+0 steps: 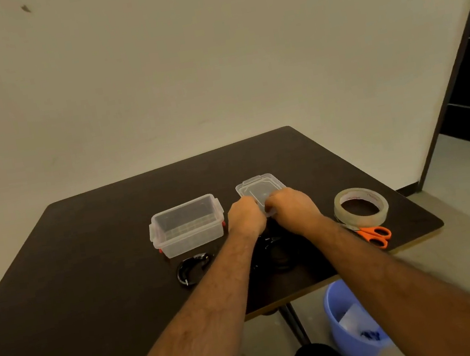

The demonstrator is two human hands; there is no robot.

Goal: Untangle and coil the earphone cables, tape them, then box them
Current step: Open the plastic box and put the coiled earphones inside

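Both my hands at the lid, cables still on the table.

Head view: my left hand (246, 216) and right hand (292, 210) curl together over the near edge of the lid (260, 189); what the fingertips pinch I cannot tell. One coiled cable (192, 269) lies just before the open box (187, 225); another dark cable (273, 253) lies under my wrists. Tape (360, 206) and scissors (373, 235) sit right.

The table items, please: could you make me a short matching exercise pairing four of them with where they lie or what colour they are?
Things:
1. clear box
2. tape roll
3. scissors
4. coiled black cable

Descriptions:
A. orange handles
B. nearest the table's right edge, beside the right hand
C. open, lid off, left of the left hand
D. lying in front of the box

Pairs: 1-C, 2-B, 3-A, 4-D
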